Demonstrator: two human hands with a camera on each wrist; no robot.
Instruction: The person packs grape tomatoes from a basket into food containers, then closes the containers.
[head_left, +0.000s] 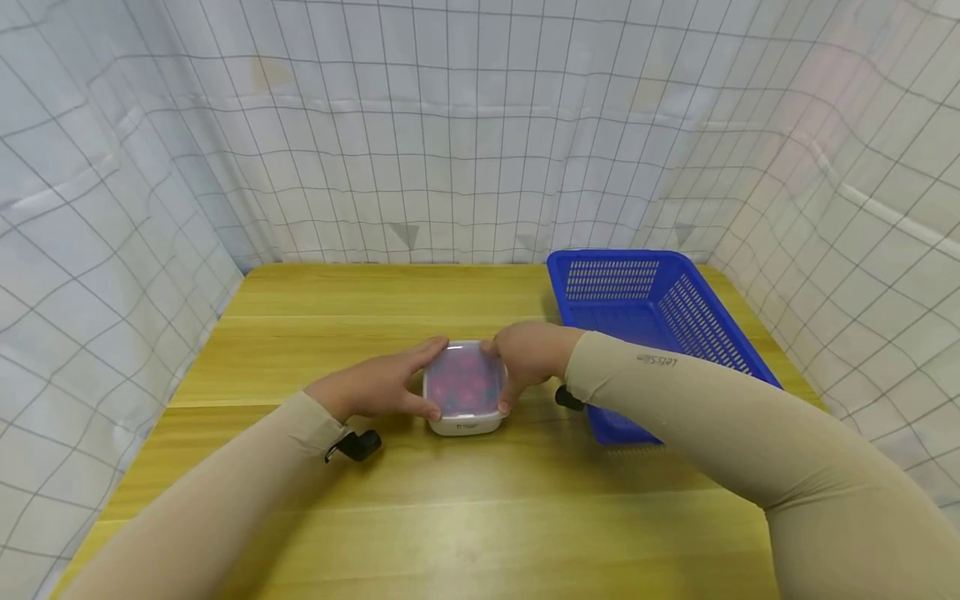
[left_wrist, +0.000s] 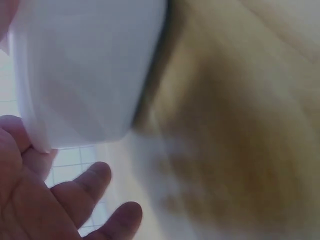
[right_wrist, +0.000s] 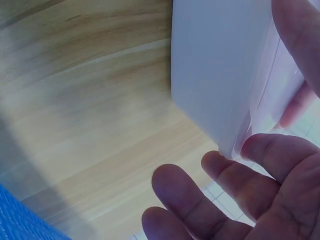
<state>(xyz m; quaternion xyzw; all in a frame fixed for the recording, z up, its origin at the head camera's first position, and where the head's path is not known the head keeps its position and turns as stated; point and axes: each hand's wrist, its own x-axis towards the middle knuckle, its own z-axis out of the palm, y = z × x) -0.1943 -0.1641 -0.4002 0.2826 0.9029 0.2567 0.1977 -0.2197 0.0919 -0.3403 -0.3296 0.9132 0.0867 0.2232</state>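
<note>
A white, squarish food container [head_left: 465, 427] with a translucent lid [head_left: 463, 375] stands on the table between the two hands. Blurred pink-red contents show through the lid. My left hand [head_left: 378, 385] grips the left side, its thumb at the near corner and fingers toward the far corner. On the right side, my right hand [head_left: 534, 354] holds the rim with its thumb near the front and index finger at the far corner. In the right wrist view, that hand's fingertips touch the lid's edge, while other fingers stay apart from the wall. Whether the lid sits fully down I cannot tell.
To the right stands a blue perforated plastic basket [head_left: 611, 315], partly covered by the right forearm. The wooden table [head_left: 337, 292] is bordered by white grid-patterned curtains [head_left: 465, 167] at the back and both sides.
</note>
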